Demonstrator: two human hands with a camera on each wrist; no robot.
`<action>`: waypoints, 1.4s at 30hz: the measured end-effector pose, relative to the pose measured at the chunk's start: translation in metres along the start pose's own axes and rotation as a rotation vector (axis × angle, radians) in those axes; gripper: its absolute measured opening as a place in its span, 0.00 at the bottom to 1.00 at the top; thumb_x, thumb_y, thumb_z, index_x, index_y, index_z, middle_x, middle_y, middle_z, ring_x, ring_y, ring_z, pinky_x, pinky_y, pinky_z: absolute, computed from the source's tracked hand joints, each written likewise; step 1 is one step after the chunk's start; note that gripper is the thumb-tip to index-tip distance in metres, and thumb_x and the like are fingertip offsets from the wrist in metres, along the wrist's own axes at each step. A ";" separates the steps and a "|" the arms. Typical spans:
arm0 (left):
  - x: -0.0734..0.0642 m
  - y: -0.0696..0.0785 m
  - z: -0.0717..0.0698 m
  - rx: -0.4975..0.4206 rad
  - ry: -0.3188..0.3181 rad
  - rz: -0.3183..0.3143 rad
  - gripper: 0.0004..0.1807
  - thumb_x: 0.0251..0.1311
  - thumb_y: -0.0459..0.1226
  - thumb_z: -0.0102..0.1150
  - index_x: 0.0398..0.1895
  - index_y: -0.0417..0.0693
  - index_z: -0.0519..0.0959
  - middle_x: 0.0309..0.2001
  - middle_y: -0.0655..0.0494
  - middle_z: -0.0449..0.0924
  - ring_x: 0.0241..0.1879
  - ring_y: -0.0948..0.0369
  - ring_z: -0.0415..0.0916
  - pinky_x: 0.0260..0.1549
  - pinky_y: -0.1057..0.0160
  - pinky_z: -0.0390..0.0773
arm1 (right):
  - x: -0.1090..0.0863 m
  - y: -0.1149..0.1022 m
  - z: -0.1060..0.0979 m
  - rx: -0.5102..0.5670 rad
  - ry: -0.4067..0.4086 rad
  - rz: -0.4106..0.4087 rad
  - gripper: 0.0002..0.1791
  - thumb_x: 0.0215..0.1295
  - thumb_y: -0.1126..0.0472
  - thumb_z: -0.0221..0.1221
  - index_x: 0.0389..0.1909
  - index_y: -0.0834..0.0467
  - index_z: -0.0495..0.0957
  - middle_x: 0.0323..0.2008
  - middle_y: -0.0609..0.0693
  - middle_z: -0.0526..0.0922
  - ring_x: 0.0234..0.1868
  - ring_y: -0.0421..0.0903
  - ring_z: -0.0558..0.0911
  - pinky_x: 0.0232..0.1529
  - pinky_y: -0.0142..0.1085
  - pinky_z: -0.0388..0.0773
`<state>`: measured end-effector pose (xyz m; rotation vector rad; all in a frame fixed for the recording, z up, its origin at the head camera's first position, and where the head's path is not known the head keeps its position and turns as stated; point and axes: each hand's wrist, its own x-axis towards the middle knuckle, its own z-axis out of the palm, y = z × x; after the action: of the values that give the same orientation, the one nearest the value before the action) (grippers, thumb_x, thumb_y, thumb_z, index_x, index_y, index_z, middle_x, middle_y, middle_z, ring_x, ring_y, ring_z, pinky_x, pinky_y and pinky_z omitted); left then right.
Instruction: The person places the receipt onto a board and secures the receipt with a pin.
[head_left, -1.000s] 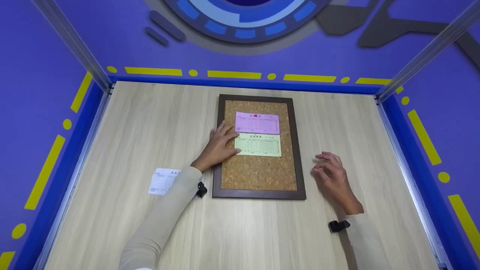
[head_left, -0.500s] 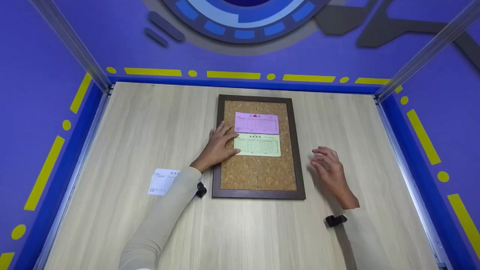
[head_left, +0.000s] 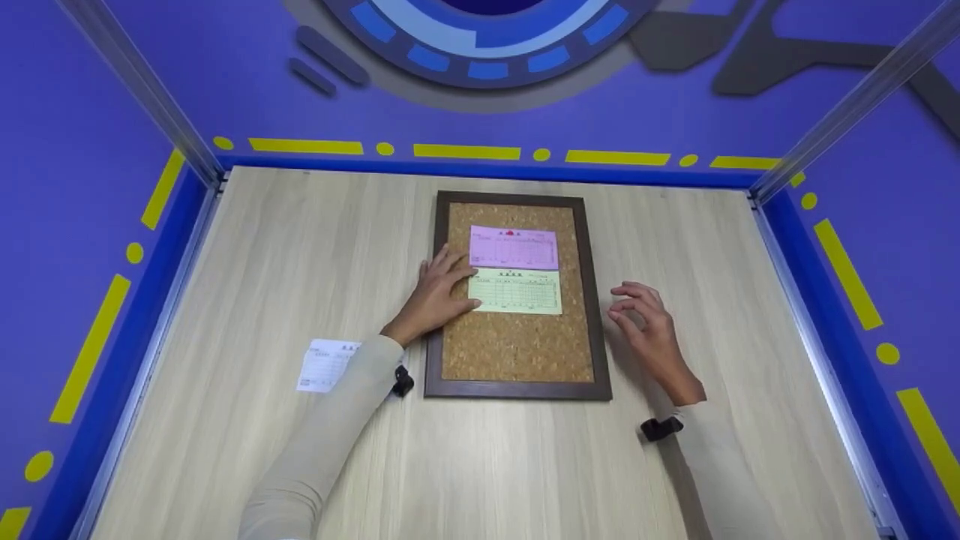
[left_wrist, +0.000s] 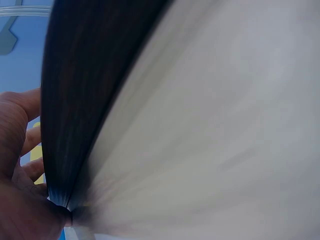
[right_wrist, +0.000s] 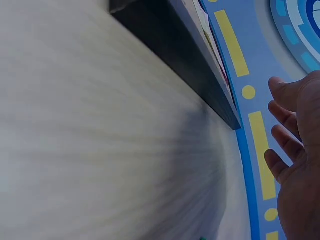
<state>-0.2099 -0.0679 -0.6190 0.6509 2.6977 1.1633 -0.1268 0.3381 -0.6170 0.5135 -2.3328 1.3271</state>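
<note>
A dark-framed cork board point(head_left: 517, 345) lies flat on the wooden table. On the cork lie a pink printed slip point(head_left: 514, 251) with a red pushpin point(head_left: 510, 233) at its top and, just below it, a green printed slip point(head_left: 517, 294). Across the frame's left side reaches my left hand point(head_left: 433, 296), its fingertips resting at the green slip's left edge. My right hand point(head_left: 651, 330) hovers beside the board's right edge, fingers loosely bent. In the right wrist view, nothing shows between its thumb and fingers point(right_wrist: 287, 142).
A white printed slip point(head_left: 326, 366) lies left of the board, partly covered by the left sleeve point(head_left: 330, 431). Blue walls point(head_left: 480, 127) with yellow marks enclose the table point(head_left: 517, 465) at the back and both sides.
My right hand has moved up and to the left, closer to the board's right edge. The left hand and the slips have stayed in place.
</note>
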 end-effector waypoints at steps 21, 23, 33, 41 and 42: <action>-0.001 0.000 -0.001 0.017 -0.007 0.006 0.34 0.68 0.46 0.76 0.75 0.46 0.80 0.85 0.45 0.61 0.89 0.43 0.38 0.81 0.26 0.36 | 0.029 -0.007 0.021 0.035 -0.091 0.025 0.03 0.70 0.74 0.70 0.38 0.64 0.86 0.57 0.65 0.87 0.71 0.63 0.76 0.75 0.30 0.65; 0.000 0.000 -0.001 0.024 -0.008 0.003 0.35 0.68 0.46 0.76 0.75 0.46 0.79 0.85 0.45 0.61 0.89 0.43 0.37 0.81 0.27 0.36 | 0.033 -0.008 0.024 0.036 -0.095 0.025 0.05 0.69 0.75 0.70 0.37 0.64 0.86 0.57 0.65 0.87 0.70 0.62 0.77 0.73 0.29 0.65; 0.000 -0.001 0.000 0.024 -0.006 0.005 0.34 0.69 0.47 0.76 0.75 0.47 0.79 0.86 0.45 0.60 0.89 0.43 0.37 0.81 0.27 0.37 | 0.048 -0.012 0.038 0.066 -0.146 0.025 0.04 0.67 0.77 0.69 0.37 0.67 0.86 0.57 0.68 0.85 0.70 0.67 0.76 0.74 0.31 0.66; -0.001 -0.001 0.000 0.001 0.001 0.013 0.34 0.69 0.46 0.76 0.75 0.47 0.80 0.85 0.45 0.61 0.89 0.44 0.37 0.81 0.27 0.35 | 0.056 -0.015 0.044 0.025 -0.200 0.058 0.04 0.72 0.75 0.68 0.39 0.64 0.86 0.58 0.67 0.84 0.72 0.61 0.75 0.76 0.35 0.67; -0.001 -0.001 0.000 0.001 0.001 0.012 0.34 0.69 0.46 0.76 0.75 0.46 0.80 0.85 0.45 0.61 0.89 0.44 0.37 0.81 0.27 0.35 | 0.057 -0.015 0.045 0.017 -0.206 0.067 0.04 0.73 0.74 0.68 0.39 0.64 0.86 0.59 0.66 0.84 0.73 0.60 0.75 0.76 0.37 0.67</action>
<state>-0.2089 -0.0692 -0.6195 0.6669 2.6990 1.1659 -0.1752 0.2850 -0.5976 0.6084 -2.5271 1.3834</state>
